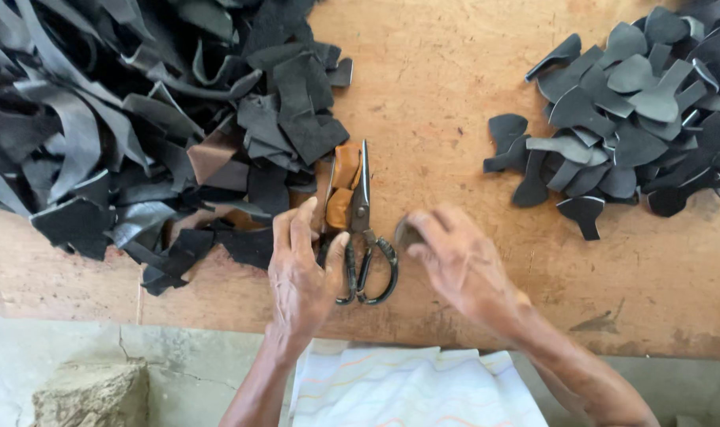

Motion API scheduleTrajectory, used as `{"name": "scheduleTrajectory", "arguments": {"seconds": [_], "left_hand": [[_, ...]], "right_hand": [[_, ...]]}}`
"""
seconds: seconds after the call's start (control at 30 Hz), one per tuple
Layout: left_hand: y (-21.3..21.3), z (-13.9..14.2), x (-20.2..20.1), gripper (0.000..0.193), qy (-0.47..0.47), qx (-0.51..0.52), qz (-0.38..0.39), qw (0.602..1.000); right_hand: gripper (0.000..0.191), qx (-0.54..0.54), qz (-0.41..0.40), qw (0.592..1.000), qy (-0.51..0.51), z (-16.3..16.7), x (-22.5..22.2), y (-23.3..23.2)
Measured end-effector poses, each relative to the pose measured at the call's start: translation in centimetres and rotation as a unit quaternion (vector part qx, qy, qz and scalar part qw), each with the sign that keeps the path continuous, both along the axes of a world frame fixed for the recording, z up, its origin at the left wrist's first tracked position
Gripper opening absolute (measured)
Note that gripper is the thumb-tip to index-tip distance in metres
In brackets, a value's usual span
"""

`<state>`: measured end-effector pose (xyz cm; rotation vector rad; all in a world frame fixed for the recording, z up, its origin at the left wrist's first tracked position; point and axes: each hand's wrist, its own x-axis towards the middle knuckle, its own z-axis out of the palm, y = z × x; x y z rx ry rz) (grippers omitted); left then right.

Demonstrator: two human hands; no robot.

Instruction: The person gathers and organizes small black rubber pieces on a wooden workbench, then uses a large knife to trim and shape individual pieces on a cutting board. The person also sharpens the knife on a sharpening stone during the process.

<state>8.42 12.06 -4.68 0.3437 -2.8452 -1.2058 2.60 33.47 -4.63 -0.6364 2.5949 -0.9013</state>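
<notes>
Left hand (301,273) fingers resting spread on scissors (362,237), right hand (455,265) pinching dark scrap (407,233)

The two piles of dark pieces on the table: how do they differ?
The left pile is larger and made of ragged, irregular scraps, with a brown piece mixed in; the right pile is smaller and holds neat, similar curved shapes. The left pile reaches the left hand and scissors; the right pile lies apart from the right hand. Both are mostly black-grey sheet material.
</notes>
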Motion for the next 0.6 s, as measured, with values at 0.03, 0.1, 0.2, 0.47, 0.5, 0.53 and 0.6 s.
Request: {"name": "scheduleTrajectory", "arguments": {"seconds": [0.03, 0.1, 0.2, 0.47, 0.5, 0.53, 0.6], "left_hand": [[-0.2, -0.1, 0.2, 0.060, 0.001, 0.002, 0.002, 1.000], [-0.6, -0.3, 0.4, 0.058, 0.004, 0.017, 0.008, 1.000], [-1.1, -0.4, 0.9, 0.056, -0.019, 0.064, 0.029, 0.997], [-0.8, -0.7, 0.6, 0.041, -0.023, 0.047, 0.045, 0.998], [-0.8, -0.8, 0.4, 0.038, -0.032, 0.041, 0.049, 0.997], [-0.8, -1.0, 0.0, 0.035, -0.043, 0.036, 0.051, 0.997], [-0.8, -1.2, -0.5, 0.030, -0.044, 0.008, 0.050, 0.998]], "right_hand": [[0.036, 0.009, -0.022, 1.000, -0.004, -0.1, -0.4, 0.0], [0.039, -0.020, -0.065, 0.998, 0.000, -0.3, -1.1, -0.3], [0.051, -0.041, -0.104, 0.993, 0.026, -0.6, -1.2, -1.2], [0.048, -0.037, -0.094, 0.987, 0.125, -1.0, 0.1, -1.5], [0.046, -0.041, -0.102, 0.988, 0.112, -1.1, 0.0, -1.4], [0.044, -0.045, -0.110, 0.988, 0.097, -1.2, -0.1, -1.3], [0.039, -0.052, -0.117, 0.987, 0.100, -1.4, -0.1, -1.1]]}}
